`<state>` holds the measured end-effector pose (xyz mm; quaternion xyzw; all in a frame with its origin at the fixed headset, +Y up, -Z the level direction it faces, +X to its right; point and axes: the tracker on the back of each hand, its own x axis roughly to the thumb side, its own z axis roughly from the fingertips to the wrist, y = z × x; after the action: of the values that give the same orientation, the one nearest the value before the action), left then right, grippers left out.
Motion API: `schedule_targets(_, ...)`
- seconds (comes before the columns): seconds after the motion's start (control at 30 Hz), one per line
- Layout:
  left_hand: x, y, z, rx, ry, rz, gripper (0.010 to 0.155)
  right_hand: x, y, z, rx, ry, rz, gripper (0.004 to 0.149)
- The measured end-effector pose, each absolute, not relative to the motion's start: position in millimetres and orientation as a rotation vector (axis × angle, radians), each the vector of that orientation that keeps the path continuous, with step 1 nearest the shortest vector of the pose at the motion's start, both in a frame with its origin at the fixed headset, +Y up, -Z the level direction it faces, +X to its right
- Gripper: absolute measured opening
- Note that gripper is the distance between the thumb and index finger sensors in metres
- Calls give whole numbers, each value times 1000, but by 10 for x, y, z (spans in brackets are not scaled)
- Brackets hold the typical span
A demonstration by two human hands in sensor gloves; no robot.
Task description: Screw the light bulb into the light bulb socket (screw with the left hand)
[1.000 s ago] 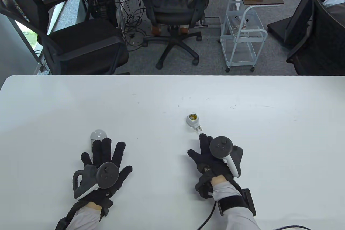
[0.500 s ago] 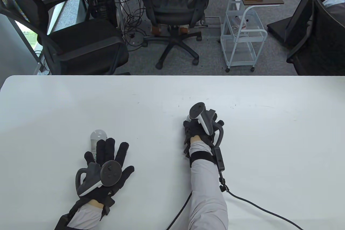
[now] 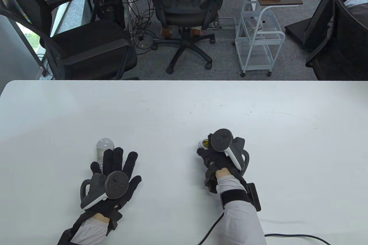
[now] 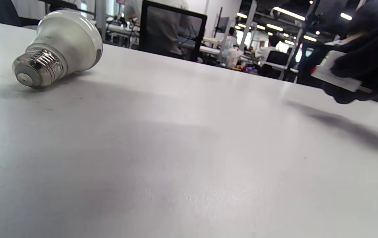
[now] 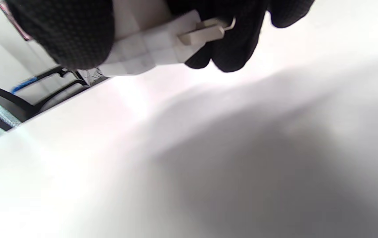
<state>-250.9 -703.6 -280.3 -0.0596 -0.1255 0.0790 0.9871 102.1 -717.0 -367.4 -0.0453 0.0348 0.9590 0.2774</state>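
A white light bulb [image 3: 104, 145] lies on its side on the white table [image 3: 172, 104], its metal screw base towards me; it also shows in the left wrist view [image 4: 60, 46]. My left hand [image 3: 116, 164] lies flat and open, fingers spread, its fingertips just over the bulb's base. My right hand [image 3: 210, 153] grips the white plug-in socket [image 3: 203, 143] and holds it just above the table, its brass opening showing at the hand's left. In the right wrist view the fingers [image 5: 63, 36] wrap the socket body [image 5: 142, 49] with its plug prongs sticking out.
Office chairs [image 3: 86, 46] and a white trolley [image 3: 258, 44] stand on the floor beyond the table's far edge. A black cable [image 3: 287, 236] runs from my right wrist across the table's near right part.
My right hand reached forward over the socket, took hold of it and pulled it back towards me, lifted. My left hand stayed nearly still by the bulb.
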Motion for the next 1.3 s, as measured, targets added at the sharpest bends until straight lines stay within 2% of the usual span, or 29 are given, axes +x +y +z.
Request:
schedule_targets(0.13, -2756, -6924, -2802, -30, -151, 257, 68, 1160, -7009, -3191, -79, -81, 2487, 70)
schedule_targets(0.3, -3049, -6868, -2797, 61, -9, 374, 67, 1302, -7098, -2967, -85, -290, 2388, 70)
schedule_targets(0.37, -3110, -6874, -2805, 75, 22, 382, 66, 1343, -7102, -2965, -65, -216, 2398, 69)
schedule_targets(0.47, -3162, -6910, -2825, 84, 65, 395, 65, 1335, -7128, -2952, -26, -211, 2369, 68)
schedule_targets(0.53, -3146, -6961, -2864, 67, 85, 384, 65, 1286, -7154, -2943, 7, -178, 2384, 68)
schedule_targets(0.67, -3042, -7087, -3043, -75, 112, 292, 67, 1171, -7166, -2933, 54, -195, 2434, 68)
schedule_targets(1.0, -3165, -7139, -3646, -274, 349, 67, 96, 922, -7187, -2918, 172, -216, 2528, 68)
schedule_targets(1.17, -3175, -7261, -3848, -416, 405, 51, 97, 935, -7181, -2926, 180, -208, 2504, 68)
schedule_targets(1.3, -3131, -7331, -3907, -358, 412, 36, 94, 951, -7182, -2936, 170, -198, 2494, 68)
